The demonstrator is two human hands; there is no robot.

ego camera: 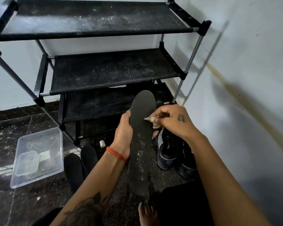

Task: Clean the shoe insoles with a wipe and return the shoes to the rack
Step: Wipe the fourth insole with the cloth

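Observation:
A long dark grey insole [140, 144] stands nearly upright in front of me, its lower half flecked with white dust. My left hand [123, 136] grips its left edge near the middle, thumb on the front and fingertips showing at the right edge. My right hand [171, 121] pinches a crumpled beige wipe [153, 121] and presses it on the insole's upper right side. A pair of dark sport shoes [175, 154] with white stripes sits on the floor below my right hand. The black shoe rack [104, 70] stands behind, its dusty shelves bare.
A clear plastic tub [38, 157] holding a smaller container lies on the dark speckled floor at left. Two more dark insoles [82, 163] lie beside my left forearm. A small white cap [102, 143] sits near the rack's foot. A pale wall closes the right side.

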